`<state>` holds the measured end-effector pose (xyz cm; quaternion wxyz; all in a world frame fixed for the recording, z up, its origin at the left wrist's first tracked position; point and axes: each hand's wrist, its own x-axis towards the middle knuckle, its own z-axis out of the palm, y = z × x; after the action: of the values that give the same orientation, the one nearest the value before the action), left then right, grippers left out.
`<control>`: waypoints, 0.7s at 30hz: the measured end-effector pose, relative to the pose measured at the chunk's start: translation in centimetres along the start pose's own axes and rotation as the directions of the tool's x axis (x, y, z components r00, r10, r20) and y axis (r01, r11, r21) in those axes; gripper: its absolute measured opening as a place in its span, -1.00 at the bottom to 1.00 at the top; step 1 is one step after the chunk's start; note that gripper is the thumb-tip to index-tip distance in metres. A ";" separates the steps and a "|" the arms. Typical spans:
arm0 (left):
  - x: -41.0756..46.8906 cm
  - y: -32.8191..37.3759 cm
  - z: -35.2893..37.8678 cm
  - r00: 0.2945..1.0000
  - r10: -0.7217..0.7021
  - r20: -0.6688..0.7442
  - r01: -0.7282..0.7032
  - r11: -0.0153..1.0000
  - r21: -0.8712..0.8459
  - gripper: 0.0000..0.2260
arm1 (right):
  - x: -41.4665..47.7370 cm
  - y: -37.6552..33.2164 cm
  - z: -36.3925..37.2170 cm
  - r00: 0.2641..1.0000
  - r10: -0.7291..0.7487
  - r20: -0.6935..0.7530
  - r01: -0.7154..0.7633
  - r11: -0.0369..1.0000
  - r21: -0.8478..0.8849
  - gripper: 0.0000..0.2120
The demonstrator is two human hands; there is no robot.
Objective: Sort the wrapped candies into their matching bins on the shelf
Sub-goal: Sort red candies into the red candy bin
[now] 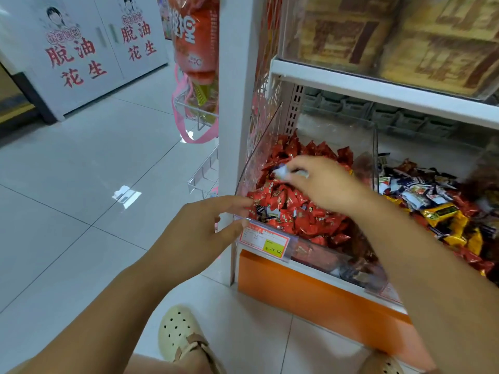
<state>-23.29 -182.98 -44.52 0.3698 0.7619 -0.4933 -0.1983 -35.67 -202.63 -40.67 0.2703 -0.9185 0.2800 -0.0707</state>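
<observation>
My right hand (321,184) pinches a pale wrapped candy (280,173) above the red candies (291,209) in the clear bin (259,149). My left hand (205,228) rests loose, fingers nearly straight, against the bin's front corner.

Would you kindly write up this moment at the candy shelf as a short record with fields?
Right hand: pinches a white-wrapped candy above the red candies
Left hand: fingers fairly straight, touching the front-left corner of the clear bin
Bin contents: red candies, heaped
Bin front: price label
To the right: mixed candies in yellow, white and red wrappers
Task state: white-wrapped candy not yet in a matching bin
</observation>
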 end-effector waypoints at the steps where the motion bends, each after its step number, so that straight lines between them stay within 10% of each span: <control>1: 0.0 0.0 0.0 1.000 -0.001 0.001 0.001 1.000 -0.003 -0.74 | -0.1 0.4 -1.2 0.999 0.035 -0.042 -0.036 0.999 -0.010 -0.86; 10: -0.3 0.1 0.0 1.000 -0.003 -0.007 0.003 0.998 -0.069 -0.74 | 0.2 1.5 2.0 0.985 0.089 0.145 -0.033 0.936 -0.351 -0.91; 16: -0.3 0.2 0.0 1.000 -0.006 -0.008 0.005 0.997 -0.071 -0.71 | 0.5 1.0 4.1 0.957 0.062 0.285 0.095 0.857 -0.507 -0.53; 21: -0.1 0.4 0.3 1.000 -0.016 -0.013 0.015 0.999 -0.039 -0.72 | 0.6 1.1 5.3 0.987 0.052 0.153 0.023 0.892 -0.452 -0.55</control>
<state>-23.77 -183.06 -44.40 0.3863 0.7596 -0.4810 -0.2059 -34.25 -201.33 -45.75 0.0717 -0.9567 0.2726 0.0727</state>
